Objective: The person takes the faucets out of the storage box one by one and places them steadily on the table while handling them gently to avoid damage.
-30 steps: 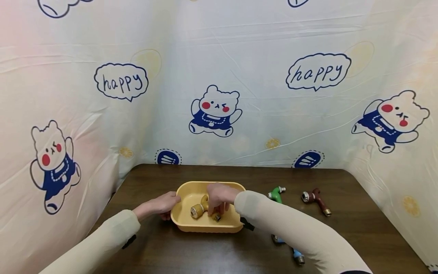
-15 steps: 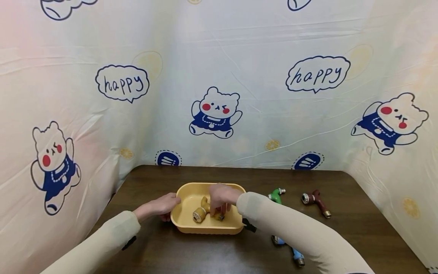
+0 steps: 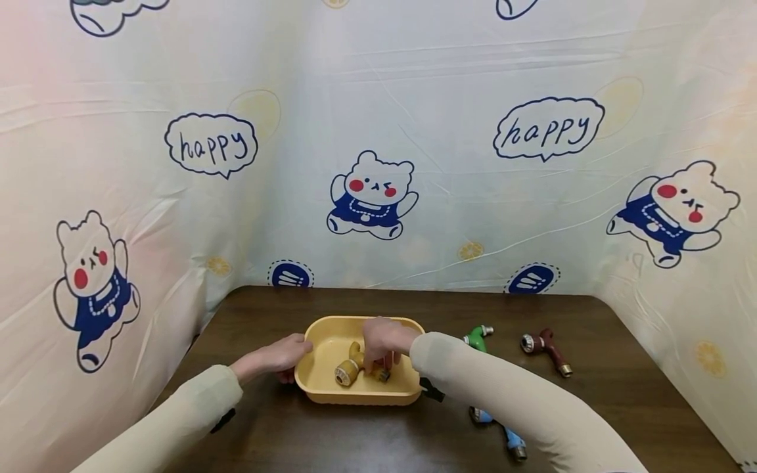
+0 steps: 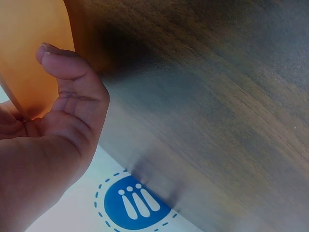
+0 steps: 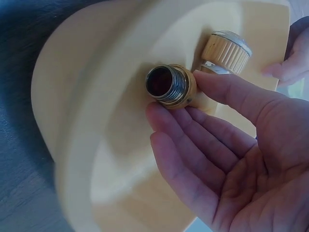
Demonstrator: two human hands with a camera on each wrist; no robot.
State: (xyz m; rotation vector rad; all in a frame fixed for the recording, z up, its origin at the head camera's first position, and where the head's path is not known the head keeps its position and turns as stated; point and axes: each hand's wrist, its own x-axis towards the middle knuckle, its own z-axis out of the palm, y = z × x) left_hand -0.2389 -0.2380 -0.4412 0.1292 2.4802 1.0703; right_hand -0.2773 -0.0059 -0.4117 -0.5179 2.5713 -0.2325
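Observation:
A yellow tap (image 3: pixel 349 371) with a ribbed, chrome-capped knob (image 5: pixel 226 52) lies in a pale yellow tray (image 3: pixel 334 396). My right hand (image 3: pixel 384 338) reaches into the tray and pinches the tap near its threaded metal end (image 5: pixel 166 84), thumb on one side and fingertips on the other. My left hand (image 3: pixel 284 353) grips the tray's left end, with its thumb at the rim. In the left wrist view, the left hand (image 4: pixel 77 108) has a curled finger against the tray's outer wall (image 4: pixel 31 43). Part of the tap's body is hidden behind the right hand in the head view.
A green tap (image 3: pixel 476 338) and a dark red tap (image 3: pixel 549 351) lie on the brown table (image 3: pixel 266 427) to the right. Nearer, a blue tap (image 3: pixel 513 441) is partly covered by the right sleeve (image 3: pixel 503 387). A printed curtain (image 3: pixel 449 217) hangs behind the table.
The yellow tap has shifted slightly to the right and turned a little within the tray, with the right hand on it. The left hand keeps its place on the tray.

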